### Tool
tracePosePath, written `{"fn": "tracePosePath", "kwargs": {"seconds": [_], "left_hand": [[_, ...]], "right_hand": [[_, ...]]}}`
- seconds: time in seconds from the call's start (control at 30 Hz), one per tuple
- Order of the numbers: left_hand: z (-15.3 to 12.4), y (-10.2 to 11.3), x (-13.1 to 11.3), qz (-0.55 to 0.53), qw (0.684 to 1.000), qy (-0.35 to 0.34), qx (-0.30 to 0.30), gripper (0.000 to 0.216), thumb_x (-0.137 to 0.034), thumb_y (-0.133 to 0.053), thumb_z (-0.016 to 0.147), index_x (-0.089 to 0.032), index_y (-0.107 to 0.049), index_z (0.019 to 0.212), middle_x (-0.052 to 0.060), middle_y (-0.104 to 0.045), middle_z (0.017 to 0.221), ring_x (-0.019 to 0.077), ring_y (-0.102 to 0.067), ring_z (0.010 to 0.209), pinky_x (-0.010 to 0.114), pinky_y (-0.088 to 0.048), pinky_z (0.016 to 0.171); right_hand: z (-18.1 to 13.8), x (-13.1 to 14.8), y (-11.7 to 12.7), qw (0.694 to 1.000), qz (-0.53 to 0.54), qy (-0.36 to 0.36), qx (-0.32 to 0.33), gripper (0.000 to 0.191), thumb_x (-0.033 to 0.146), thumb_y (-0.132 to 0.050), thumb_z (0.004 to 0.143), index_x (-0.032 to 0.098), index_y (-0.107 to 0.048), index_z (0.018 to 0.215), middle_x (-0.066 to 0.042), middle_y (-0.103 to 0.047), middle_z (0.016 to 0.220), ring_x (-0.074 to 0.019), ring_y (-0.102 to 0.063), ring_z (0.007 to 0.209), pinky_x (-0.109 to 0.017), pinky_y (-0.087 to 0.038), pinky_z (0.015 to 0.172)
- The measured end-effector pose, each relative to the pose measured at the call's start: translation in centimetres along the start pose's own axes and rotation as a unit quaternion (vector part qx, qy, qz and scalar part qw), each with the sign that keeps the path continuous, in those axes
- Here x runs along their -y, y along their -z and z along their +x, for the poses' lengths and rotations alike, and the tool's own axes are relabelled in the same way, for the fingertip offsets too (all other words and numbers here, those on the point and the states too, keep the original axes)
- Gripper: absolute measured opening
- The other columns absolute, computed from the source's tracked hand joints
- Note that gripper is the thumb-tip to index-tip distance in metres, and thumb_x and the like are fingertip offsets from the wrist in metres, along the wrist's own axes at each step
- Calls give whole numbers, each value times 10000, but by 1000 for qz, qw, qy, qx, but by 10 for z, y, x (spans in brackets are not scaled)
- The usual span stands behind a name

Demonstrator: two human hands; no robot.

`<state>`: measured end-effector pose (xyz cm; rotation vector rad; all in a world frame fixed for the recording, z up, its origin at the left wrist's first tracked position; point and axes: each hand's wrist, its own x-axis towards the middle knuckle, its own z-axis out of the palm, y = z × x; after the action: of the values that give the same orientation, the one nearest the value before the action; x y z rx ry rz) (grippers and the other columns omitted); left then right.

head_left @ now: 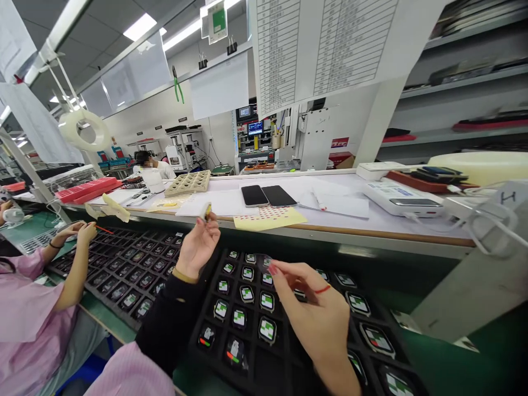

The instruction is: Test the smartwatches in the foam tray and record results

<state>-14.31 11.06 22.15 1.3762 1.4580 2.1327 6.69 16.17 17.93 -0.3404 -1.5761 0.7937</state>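
My left hand is raised above a black tray, its fingers pinched on a small whitish piece with a yellow edge. My right hand hovers over the tray, thumb and forefinger pinching a thin clear film. The tray holds several smartwatch bodies with lit green-and-white screens.
A second black tray of watch bodies lies to the left, where a co-worker in pink reaches in with a red pen. On the raised shelf behind lie two phones, a yellow sticker sheet, papers and a white device.
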Motion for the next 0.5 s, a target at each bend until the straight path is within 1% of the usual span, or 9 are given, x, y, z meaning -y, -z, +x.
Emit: {"fn": "tracePosePath", "kwargs": {"seconds": [0.03, 0.07, 0.1, 0.17, 0.23, 0.3, 0.4, 0.5], "left_hand": [[1, 2, -2, -17, 1000, 4, -6, 512, -625, -459, 933, -209, -713, 1090, 92, -638, 1016, 104, -548, 740, 240, -520, 704], [2, 2, -3, -28, 1000, 6, -11, 532, -635, -419, 945, -213, -711, 1087, 92, -632, 1024, 100, -542, 743, 233, -517, 707], [3, 2, -3, -31, 999, 8, -14, 526, -636, -434, 939, -213, -707, 1091, 90, -632, 1020, 99, -541, 741, 232, -516, 705], [5, -1, -1, -17, 1000, 7, -16, 480, -600, -588, 876, -203, -693, 1126, 85, -644, 985, 109, -557, 743, 244, -520, 702], [6, -6, 4, 21, 1000, -3, -18, 521, -483, -770, 761, -197, -666, 1184, 70, -665, 952, 132, -591, 768, 265, -527, 720], [6, -12, 7, 79, 996, -26, -31, 581, -335, -840, 695, -210, -644, 1227, 54, -682, 965, 153, -610, 811, 283, -526, 766], [5, -21, 6, 176, 979, -79, -60, 503, -186, -796, 728, -256, -663, 1208, 33, -688, 1037, 156, -589, 842, 307, -507, 847], [5, -26, 2, 249, 957, -130, -66, 475, -101, -748, 760, -293, -679, 1189, 18, -684, 1085, 152, -573, 837, 322, -494, 890]], "right_hand": [[0, -1, 3, 1000, -3, -1, -7, 80, 213, -674, 913, 252, -741, 929, 45, -652, 718, -90, -556, 582, -189, -484, 567], [1, -1, 6, 1000, -7, -5, -12, 77, 215, -676, 912, 253, -741, 926, 47, -651, 713, -89, -553, 578, -186, -482, 562], [1, -1, 8, 1000, -9, -9, -15, 74, 217, -679, 912, 254, -741, 924, 48, -648, 707, -88, -551, 573, -184, -479, 554], [2, -1, 12, 1000, -13, -20, -21, 68, 219, -687, 911, 256, -742, 924, 53, -639, 693, -85, -548, 566, -180, -474, 546], [3, 0, 14, 999, -12, -22, -24, 68, 218, -692, 909, 260, -743, 928, 56, -631, 688, -85, -543, 567, -179, -473, 547], [2, 1, 16, 999, -7, -16, -28, 80, 206, -689, 910, 265, -740, 929, 54, -643, 714, -85, -550, 584, -179, -476, 556], [2, 5, 18, 999, -6, 2, -31, 95, 189, -680, 913, 267, -733, 922, 51, -667, 755, -83, -566, 608, -176, -478, 569], [2, 8, 20, 999, -13, 12, -32, 109, 179, -679, 914, 271, -731, 940, 53, -665, 749, -81, -566, 605, -178, -481, 579]]}}
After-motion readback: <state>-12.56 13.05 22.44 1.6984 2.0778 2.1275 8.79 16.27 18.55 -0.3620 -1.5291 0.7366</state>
